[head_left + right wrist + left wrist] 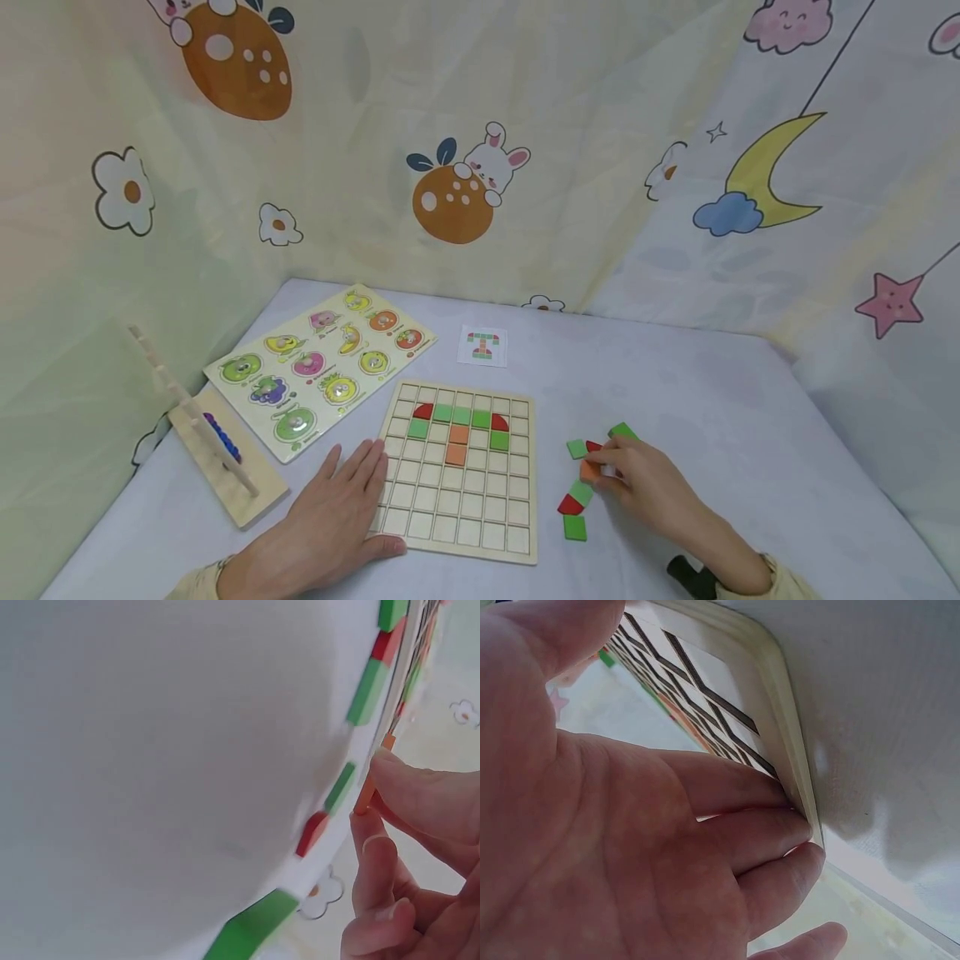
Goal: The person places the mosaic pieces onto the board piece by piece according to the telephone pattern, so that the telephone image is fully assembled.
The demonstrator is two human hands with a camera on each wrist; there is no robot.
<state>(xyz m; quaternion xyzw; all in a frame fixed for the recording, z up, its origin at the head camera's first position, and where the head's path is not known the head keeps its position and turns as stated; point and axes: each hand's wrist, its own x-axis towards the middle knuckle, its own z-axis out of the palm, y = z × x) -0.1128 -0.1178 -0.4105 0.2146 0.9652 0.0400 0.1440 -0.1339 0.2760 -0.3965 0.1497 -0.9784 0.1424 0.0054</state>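
A wooden grid board (491, 537) lies on the table with red, green and orange tiles set in its upper rows. Two orange tiles (456, 454) form a short column under the green row. My left hand (322, 517) lies flat with straight fingers against the board's left edge, the thumb by its front edge; in the left wrist view the fingertips meet the board's rim (791, 712). Right of the board, my right hand (645, 479) pinches an orange tile (365, 791) between thumb and fingers. Loose green tiles (574, 527) and red quarter-round tiles (570, 505) lie around it.
A small pattern card (482, 346) lies behind the board. At the left is a fruit puzzle board (300, 392) with knobs, beside a wooden stand (255, 500) bearing blue beads. A dark object (690, 575) shows by the right wrist. A printed curtain (585, 167) surrounds the table.
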